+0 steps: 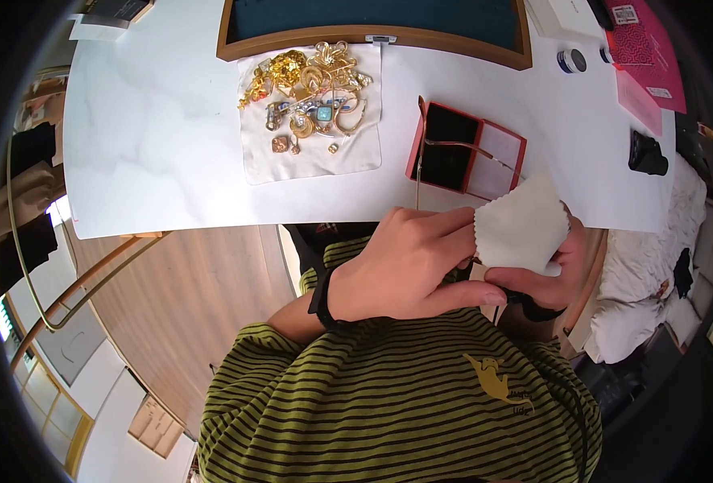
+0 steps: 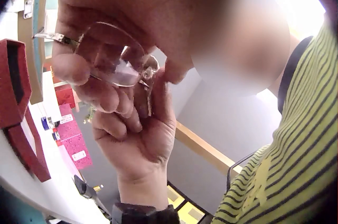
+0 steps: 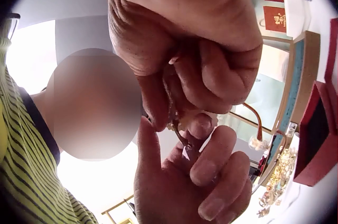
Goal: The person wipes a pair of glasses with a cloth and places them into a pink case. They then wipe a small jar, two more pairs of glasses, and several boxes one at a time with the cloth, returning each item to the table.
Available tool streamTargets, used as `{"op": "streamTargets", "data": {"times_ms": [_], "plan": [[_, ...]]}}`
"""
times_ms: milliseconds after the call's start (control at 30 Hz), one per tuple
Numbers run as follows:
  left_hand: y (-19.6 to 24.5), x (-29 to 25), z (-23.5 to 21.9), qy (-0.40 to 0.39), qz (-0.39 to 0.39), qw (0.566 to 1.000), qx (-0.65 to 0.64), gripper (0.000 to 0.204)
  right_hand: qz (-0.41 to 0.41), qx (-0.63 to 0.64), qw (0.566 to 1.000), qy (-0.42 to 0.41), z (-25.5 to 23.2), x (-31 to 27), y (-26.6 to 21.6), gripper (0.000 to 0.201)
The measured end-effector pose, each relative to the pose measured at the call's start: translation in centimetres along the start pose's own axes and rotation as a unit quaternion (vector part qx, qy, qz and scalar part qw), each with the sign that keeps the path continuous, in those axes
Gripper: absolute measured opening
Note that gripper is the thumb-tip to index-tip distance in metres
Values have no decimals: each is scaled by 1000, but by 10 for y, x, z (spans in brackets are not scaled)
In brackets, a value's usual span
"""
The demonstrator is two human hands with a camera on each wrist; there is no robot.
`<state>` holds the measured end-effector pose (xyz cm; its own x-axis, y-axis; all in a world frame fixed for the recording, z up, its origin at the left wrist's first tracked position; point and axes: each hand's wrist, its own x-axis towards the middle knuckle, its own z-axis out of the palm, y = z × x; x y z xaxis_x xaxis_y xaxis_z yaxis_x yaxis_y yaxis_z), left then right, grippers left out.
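A pair of thin-rimmed eyeglasses (image 2: 110, 57) is held between both hands in front of the striped shirt. My left hand (image 1: 405, 266) grips the frame, and one clear lens shows beside its fingers in the left wrist view. With my right hand (image 1: 564, 262) I pinch a white cloth (image 1: 521, 225) with a zigzag edge at the other lens. The cloth covers most of that lens and several right fingers in the head view. Both temples (image 1: 461, 146) stick out toward the table, overlapping an open red box (image 1: 443, 153) with a black inside.
Gold chains, bracelets and other jewelry (image 1: 301, 121) lie on a white cloth (image 1: 308, 165) on the table (image 1: 147, 145). Behind them stands a wooden case (image 1: 308, 44) with a dark green lining. A small round jar (image 1: 571, 61), pink packets (image 1: 642, 56) and a black object (image 1: 646, 153) lie at the right.
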<state>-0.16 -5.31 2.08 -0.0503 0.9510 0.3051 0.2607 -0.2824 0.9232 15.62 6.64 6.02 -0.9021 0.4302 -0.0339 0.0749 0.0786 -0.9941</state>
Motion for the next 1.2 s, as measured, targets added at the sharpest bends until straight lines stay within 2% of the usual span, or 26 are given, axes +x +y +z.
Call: {"op": "streamTargets", "data": {"times_ms": [33, 200, 300, 433, 500, 633, 667, 733, 833, 900, 967, 1100, 1167, 1200], "plan": [[-1, 0, -2, -15, -23, 999, -28, 30, -36, -65, 997, -25, 0, 1, 0, 39], [-2, -2, 0, -11, -37, 999, -29, 26, -45, -145, 988, -7, 6, 5, 5, 44], [-1, -2, 1, 6, -36, 999, -17, 23, 23, -68, 997, -23, 5, 4, 7, 42], [-6, -2, 2, 11, -4, 1000, -6, 20, -11, 26, 1000, -9, 10, 7, 13, 42], [-6, -3, 4, 9, -15, 1000, -12, 21, -5, 121, 992, 40, 15, 5, 19, 35], [-4, -4, 4, -8, -69, 997, -17, 23, 0, 59, 998, 29, 11, 6, 21, 28], [-2, -3, 4, -8, -70, 997, -17, 23, 3, 63, 995, 78, 15, 5, 18, 24], [2, -1, 2, 15, -72, 996, -43, 24, 5, 68, 990, 125, 22, 5, 16, 20], [-3, -2, 0, 5, -76, 996, -51, 23, -25, 74, 979, 188, 25, 7, 16, 16], [-5, -4, 1, -7, -78, 996, -50, 22, -38, 65, 986, 151, 21, 7, 16, 14], [-6, -4, 2, 17, -48, 998, -46, 19, -44, 61, 988, 132, 21, 8, 16, 13], [-4, -4, 2, 27, -45, 998, -48, 19, -48, -23, 984, 168, 24, 10, 22, 12], [-3, -4, -3, -37, -71, 997, 13, 20, -45, -40, 982, 181, 28, 10, 24, 14], [-2, -3, -3, -37, -70, 997, 14, 20, -45, 1, 977, 209, 32, 11, 24, 16]]}}
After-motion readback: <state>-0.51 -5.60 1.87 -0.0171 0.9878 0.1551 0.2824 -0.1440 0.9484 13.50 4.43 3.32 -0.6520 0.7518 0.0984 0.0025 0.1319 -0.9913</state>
